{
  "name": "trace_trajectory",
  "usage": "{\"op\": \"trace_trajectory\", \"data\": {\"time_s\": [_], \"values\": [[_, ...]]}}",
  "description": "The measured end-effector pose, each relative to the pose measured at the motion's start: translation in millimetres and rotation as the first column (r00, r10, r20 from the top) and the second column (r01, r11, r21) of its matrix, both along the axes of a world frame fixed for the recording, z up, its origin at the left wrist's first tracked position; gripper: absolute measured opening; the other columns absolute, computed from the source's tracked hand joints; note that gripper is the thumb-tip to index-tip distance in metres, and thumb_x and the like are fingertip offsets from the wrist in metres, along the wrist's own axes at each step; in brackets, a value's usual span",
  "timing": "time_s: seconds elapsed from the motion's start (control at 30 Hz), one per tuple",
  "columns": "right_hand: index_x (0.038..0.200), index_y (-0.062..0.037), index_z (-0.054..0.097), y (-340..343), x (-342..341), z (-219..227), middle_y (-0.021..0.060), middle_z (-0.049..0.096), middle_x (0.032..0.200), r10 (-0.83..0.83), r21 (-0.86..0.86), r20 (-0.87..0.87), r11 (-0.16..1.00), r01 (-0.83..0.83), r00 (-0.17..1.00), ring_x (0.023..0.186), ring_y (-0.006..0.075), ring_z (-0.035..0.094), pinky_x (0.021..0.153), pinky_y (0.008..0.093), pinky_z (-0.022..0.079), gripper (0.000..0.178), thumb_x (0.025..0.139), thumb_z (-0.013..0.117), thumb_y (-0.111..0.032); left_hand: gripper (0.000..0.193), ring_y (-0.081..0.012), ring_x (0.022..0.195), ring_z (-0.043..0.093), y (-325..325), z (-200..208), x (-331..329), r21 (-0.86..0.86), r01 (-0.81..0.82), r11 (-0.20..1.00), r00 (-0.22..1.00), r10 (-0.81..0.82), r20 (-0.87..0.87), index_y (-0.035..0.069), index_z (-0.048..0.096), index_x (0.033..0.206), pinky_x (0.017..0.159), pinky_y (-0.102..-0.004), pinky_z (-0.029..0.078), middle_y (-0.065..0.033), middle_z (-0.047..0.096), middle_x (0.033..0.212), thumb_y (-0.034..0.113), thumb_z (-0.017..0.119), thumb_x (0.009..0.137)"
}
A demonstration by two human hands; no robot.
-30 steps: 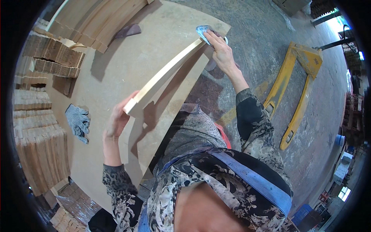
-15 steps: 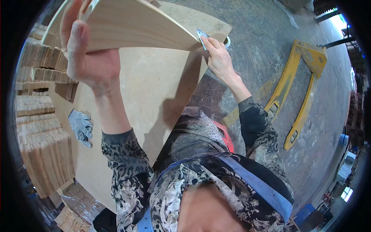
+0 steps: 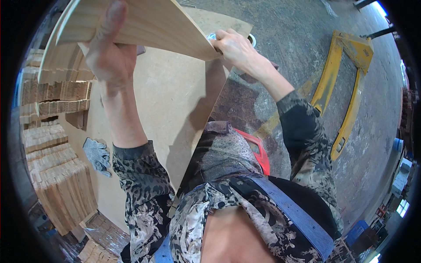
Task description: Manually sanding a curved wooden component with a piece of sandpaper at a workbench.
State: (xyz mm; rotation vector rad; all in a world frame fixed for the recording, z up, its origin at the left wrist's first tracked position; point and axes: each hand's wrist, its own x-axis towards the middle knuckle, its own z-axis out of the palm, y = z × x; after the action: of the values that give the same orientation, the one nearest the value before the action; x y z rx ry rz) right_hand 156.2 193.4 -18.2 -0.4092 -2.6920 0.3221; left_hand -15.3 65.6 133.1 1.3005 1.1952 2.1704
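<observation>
My left hand point(image 3: 113, 61) is closed on a pale wooden board point(image 3: 144, 26), its thumb lying across the near face. A second board point(image 3: 61, 63) shows at the left, behind the first. The board is held tilted above the tan worktable point(image 3: 166, 87). My right hand point(image 3: 237, 50) is closed at the board's right end, fingers bent against its corner. A small silver-blue thing point(image 3: 212, 36) peeks out by those fingers; most of it is hidden, so I cannot tell its kind. Just beyond the right hand is a white ring-shaped thing point(image 3: 251, 40), partly covered.
A grey work glove point(image 3: 97, 156) lies on the table's left part. Stacks of wooden strips point(image 3: 61, 179) stand along the left. On the concrete floor at the right are yellow pallet-truck forks point(image 3: 346, 114). A red plastic stool point(image 3: 258, 153) is near my legs.
My right hand has shifted slightly left and turned, covering more of the silver-blue thing. The board's right end has moved a little left and down. The left thumb now lies over the board's face.
</observation>
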Motion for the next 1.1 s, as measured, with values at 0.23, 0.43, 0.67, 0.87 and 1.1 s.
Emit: {"op": "trace_trajectory", "data": {"time_s": [0.23, 0.43, 0.67, 0.87, 1.1], "values": [[0.091, -0.0044, 0.065, -45, 30, -17, 0.01, 0.056, 0.091, -0.133, -0.122, -0.137, 0.986, 0.117, 0.982, 0.088, 0.0281, 0.054, 0.074, 0.0358, 0.05, 0.024, 0.071, 0.055, 0.003, 0.059, -0.0293, 0.117, 0.049, -19, -7, -18, -0.044, -0.182, 0.982, 0.975, 0.175, -0.136, -0.005, 0.044, 0.124, 0.106, -0.0418, 0.031, -0.0209, 0.055, 0.117, 0.03, 0.062, 0.08], [0.107, -0.0062, 0.063, -37, 59, -10, 0.0113, 0.053, 0.088, -0.259, -0.315, -0.387, 0.939, 0.137, 0.885, 0.079, 0.0289, 0.056, 0.072, 0.0341, 0.046, 0.041, 0.072, 0.049, 0.009, 0.06, -0.0285, 0.117, 0.049, -37, -11, -12, -0.055, -0.047, 0.997, 0.985, 0.038, -0.168, -0.003, 0.044, 0.125, 0.105, -0.0412, 0.032, -0.0201, 0.054, 0.118, 0.032, 0.062, 0.08], [0.105, -0.0068, 0.062, -37, 5, -18, 0.0106, 0.052, 0.088, -0.197, -0.133, -0.222, 0.976, 0.17, 0.955, 0.082, 0.0275, 0.055, 0.068, 0.0354, 0.048, 0.039, 0.07, 0.052, 0.008, 0.057, -0.0307, 0.115, 0.051, -31, -16, 6, -0.001, -0.12, 0.993, 0.991, 0.12, -0.061, -0.002, 0.045, 0.124, 0.104, -0.0406, 0.033, -0.0199, 0.054, 0.118, 0.03, 0.062, 0.081], [0.104, -0.0124, 0.065, -74, 45, -43, 0.0089, 0.051, 0.086, -0.275, -0.254, -0.19, 0.941, 0.223, 0.942, 0.079, 0.0257, 0.055, 0.067, 0.0364, 0.049, 0.04, 0.069, 0.055, 0.006, 0.055, -0.0288, 0.119, 0.047, -34, 0, 6, -0.074, -0.137, 0.988, 0.982, 0.126, -0.143, -0.005, 0.046, 0.123, 0.104, -0.0398, 0.033, -0.0202, 0.053, 0.12, 0.027, 0.061, 0.082], [0.112, -0.0119, 0.06, -46, -5, -30, 0.0089, 0.051, 0.089, -0.277, -0.113, -0.354, 0.961, 0.254, 0.893, 0.082, 0.0268, 0.054, 0.067, 0.0373, 0.048, 0.044, 0.072, 0.053, 0.004, 0.054, -0.0279, 0.12, 0.046, -34, -4, 12, -0.078, -0.162, 0.984, 0.987, 0.159, -0.037, -0.006, 0.045, 0.123, 0.105, -0.0397, 0.031, -0.02, 0.053, 0.12, 0.026, 0.06, 0.082]]}}
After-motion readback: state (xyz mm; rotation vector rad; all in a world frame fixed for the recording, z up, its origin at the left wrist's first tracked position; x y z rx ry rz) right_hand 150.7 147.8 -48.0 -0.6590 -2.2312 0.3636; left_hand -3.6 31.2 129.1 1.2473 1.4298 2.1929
